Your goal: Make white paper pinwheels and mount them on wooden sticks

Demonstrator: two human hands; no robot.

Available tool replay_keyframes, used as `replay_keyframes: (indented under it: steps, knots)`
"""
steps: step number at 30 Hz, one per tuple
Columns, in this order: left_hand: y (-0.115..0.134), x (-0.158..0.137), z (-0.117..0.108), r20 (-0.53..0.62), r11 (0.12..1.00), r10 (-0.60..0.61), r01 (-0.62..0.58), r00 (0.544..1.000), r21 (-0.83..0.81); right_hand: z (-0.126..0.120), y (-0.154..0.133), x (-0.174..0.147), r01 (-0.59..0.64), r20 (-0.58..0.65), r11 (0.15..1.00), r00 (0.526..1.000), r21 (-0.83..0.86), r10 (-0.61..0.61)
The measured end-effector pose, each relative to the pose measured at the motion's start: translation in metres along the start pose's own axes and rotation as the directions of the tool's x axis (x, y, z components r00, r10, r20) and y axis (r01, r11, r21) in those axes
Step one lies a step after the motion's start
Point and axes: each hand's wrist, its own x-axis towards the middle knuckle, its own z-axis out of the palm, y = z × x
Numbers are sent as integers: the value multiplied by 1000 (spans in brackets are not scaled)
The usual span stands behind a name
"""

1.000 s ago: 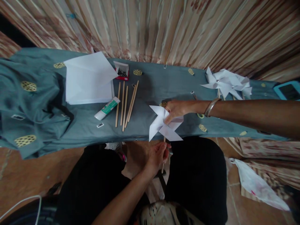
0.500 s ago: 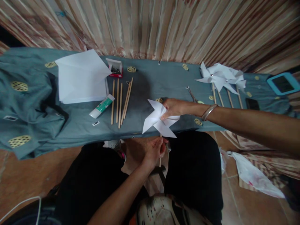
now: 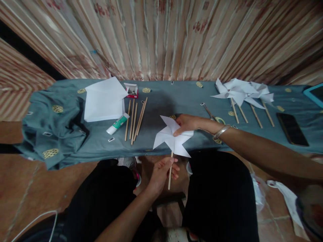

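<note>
A white paper pinwheel [image 3: 174, 139] is held over the near edge of the cloth-covered table. My right hand [image 3: 185, 124] grips it from above and the right, thumb pressed near its centre and the other fingers behind the paper. Below, my left hand [image 3: 164, 171] pinches the wooden stick [image 3: 170, 179], which points down from the pinwheel past the table edge. Whether the stick is fixed to the paper is hidden. Several loose wooden sticks [image 3: 135, 122] lie to the left, beside a green and white glue tube [image 3: 118, 123].
A stack of white paper [image 3: 102, 104] lies at the left, with a small red box of metal pins [image 3: 131, 91] beside it. Several pinwheels [image 3: 239, 90] on sticks rest at the right. Scissors [image 3: 214, 116] lie behind my right forearm, and a black phone [image 3: 292, 129] further right.
My view has tilted upward and shifted, so the table appears lower. Both hands keep hold of the pinwheel and stick; the left hand's fingers look a little looser and more of the stick shows.
</note>
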Motion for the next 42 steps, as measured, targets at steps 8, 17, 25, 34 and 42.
replay_keyframes:
  steps: [8, 17, 25, 34, 42]
  knots:
    - [-4, -4, -4, -25, 996, -73, 71, 997, -61, 3, 8, -5, 70, -22, 988, 997, 140, -68]
    - [0, -4, 0, -14, 995, -50, 48, 999, -88, 3, 19, -12, 167, -228, 939, 968, 301, -99]
    - [16, 5, 5, -11, 996, 63, -63, 998, -55, 6, 27, -20, 389, -614, 776, 789, 496, -4]
    - [59, 14, 18, -42, 985, 173, -173, 984, 4, 6, 51, -26, 543, -840, 650, 435, 532, 325]
    - [103, 34, 41, -16, 947, 319, -318, 948, 49, 9, 53, -23, 545, -880, 693, 339, 472, 333]
